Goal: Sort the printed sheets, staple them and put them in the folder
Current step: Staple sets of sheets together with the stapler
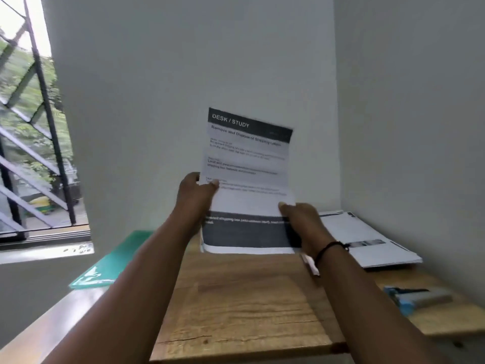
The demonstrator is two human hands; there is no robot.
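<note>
A printed sheet (248, 179) headed "DESK / STUDY" was held upright above the counter (244, 306), pinched by the left hand (195, 191) and right hand (301, 219) (each grip closed on an edge). One sheet stack (367, 240), one green folder (115, 258) and one stapler (417, 298) lay below.

1. Wooden table (244, 306): fills the lower centre of the frame; grain and a crack show near its front edge.
2. Window (31, 143): left edge of the frame, dark diagonal bars, greenery outside.
3. White walls (183, 61): meet in a corner at upper right.
</note>
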